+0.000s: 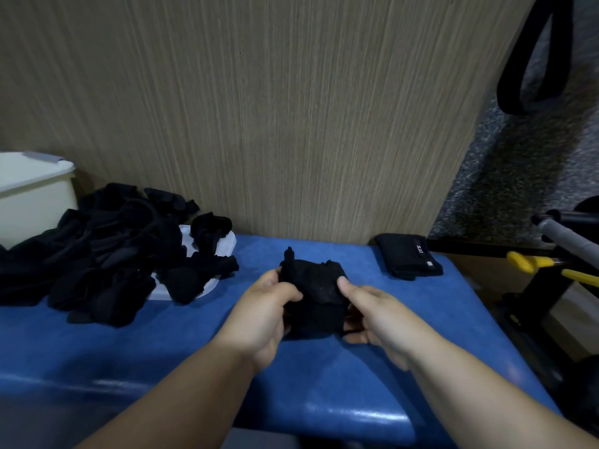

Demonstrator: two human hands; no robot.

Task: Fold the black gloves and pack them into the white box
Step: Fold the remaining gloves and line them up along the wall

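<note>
Sitting at the left edge of the frame, the white box point(30, 192) stands against a wood-grain wall panel point(291, 124), on the far end of a blue padded table point(155, 338). Just right of it a loose heap of black gloves point(107, 251) spreads over the blue surface and partly covers a flat white tray point(227, 246). Near the middle of the frame, the left hand point(262, 315) pinches the left edge of one black glove point(316, 299), thumb on top and fingers curled beneath. The glove is bunched between both hands, just above the table, with one glove finger sticking up at its top left. The right hand point(377, 317) grips its right side, thumb pressed on the fabric and fingers curled under it. Further right, near the table's far corner, lies a folded black cloth item point(408, 256) bearing small pale lettering and a tiny tag, too small to read. At the right edge are yellow-handled tools point(531, 262), and a black strap point(534, 59) hangs in the upper right.
</note>
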